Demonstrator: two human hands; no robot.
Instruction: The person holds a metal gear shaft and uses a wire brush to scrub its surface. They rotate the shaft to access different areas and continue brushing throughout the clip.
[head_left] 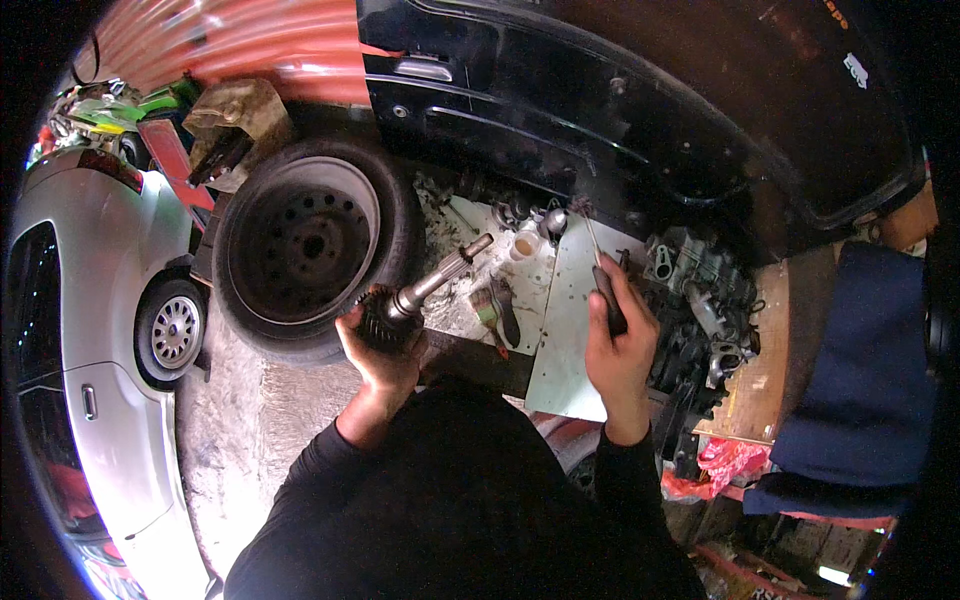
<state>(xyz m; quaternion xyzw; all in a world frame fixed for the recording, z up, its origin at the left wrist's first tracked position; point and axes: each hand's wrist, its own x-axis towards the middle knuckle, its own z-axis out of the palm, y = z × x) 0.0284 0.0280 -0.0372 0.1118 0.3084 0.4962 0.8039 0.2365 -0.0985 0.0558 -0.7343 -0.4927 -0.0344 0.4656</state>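
Left hand (pixel 378 362) wraps geared shaft (pixel 428 290), right hand (pixel 622 352) grips screwdriver (pixel 609 302), tip apart; likely tool-work setup, contact would need steady bracing.

Bright, uneven light is falling around a white worktop (pixel 562 345).
A red corrugated wall (pixel 250 40) is catching pale streaks at the upper left — a large black vehicle panel (pixel 480 130) is rising beside it. A silver car (pixel 130 420) is filling the left edge — the pale floor (pixel 225 420) is glaring white near it, and dark blue cloth (pixel 850 370) is lying at the right.
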